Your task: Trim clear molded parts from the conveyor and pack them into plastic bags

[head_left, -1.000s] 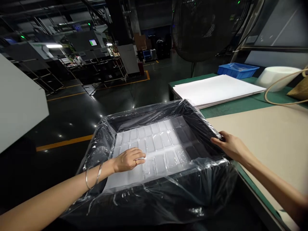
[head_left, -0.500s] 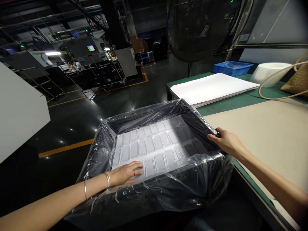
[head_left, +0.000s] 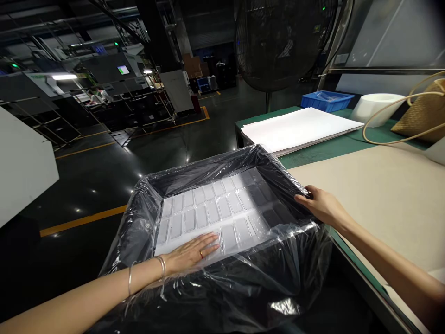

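A black crate (head_left: pixel 215 301) lined with clear plastic film (head_left: pixel 139 222) is in front of me, its near right corner beside the table. Inside, clear rectangular frame-like pieces (head_left: pixel 202 215) lie in rows on a white sheet; the right part of the layer is in shadow. My left hand (head_left: pixel 191 253) reaches over the near wall, fingers stretched out and lying flat over the near row, covering some pieces. At the crate's right rim, my right hand (head_left: pixel 321 204) is closed round the edge and its film, thumb on the inner side.
On my right stands a green table (head_left: pixel 302 160) with a beige board (head_left: pixel 375 185), stacked white sheets (head_left: pixel 302 127), a blue bin (head_left: pixel 327 100), a white roll (head_left: pixel 375 109) and a hose. Behind are a large fan (head_left: pixel 285 46) and machines. A white panel (head_left: pixel 24 167) juts in at left.
My left hand has moved a little to the right over the pieces, and its fingers have straightened from a bent pose. My right hand stays on the rim. The view has shifted slightly.
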`<state>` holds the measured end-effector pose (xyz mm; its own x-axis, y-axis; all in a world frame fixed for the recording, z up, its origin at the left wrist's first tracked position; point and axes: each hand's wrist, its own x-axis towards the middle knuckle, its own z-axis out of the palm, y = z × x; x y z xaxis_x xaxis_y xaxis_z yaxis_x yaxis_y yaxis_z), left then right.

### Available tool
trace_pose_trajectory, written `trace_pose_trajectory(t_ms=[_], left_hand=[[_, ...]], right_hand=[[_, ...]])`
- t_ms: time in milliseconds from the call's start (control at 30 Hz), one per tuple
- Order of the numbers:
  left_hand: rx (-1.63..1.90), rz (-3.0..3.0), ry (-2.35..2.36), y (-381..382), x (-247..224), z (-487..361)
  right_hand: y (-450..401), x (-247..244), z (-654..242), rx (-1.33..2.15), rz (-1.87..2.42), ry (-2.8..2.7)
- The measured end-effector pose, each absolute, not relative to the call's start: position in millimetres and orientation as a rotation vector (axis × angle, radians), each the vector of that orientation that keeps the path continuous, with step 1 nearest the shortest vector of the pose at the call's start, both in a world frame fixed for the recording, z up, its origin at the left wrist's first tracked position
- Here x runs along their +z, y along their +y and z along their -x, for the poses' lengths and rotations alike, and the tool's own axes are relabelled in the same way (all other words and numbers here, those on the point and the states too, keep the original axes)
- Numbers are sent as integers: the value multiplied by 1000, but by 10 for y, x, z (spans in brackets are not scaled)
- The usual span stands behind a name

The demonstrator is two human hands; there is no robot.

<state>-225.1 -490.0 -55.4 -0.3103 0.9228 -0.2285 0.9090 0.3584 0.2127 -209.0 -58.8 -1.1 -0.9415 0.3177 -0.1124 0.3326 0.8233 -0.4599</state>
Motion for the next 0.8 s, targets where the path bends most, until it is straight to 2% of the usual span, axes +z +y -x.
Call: trace_pose_trajectory(t_ms=[167,333,633,800], left_hand=[[33,-1681,2274,-4858,-711,2257],[52,-1704,2282,-4779,-582,2274],[159,-1762,2148,-3894,-654,2629],[222,-1764,2068,-3796,-751,2639]], right_hand=[[-587,-15,2097,-753,-508,2981],[-586,-21,2107,-759,-501,2992],[-597,20,2100,-770,-498,2982],[-608,60,2099,-786,-499,2971]])
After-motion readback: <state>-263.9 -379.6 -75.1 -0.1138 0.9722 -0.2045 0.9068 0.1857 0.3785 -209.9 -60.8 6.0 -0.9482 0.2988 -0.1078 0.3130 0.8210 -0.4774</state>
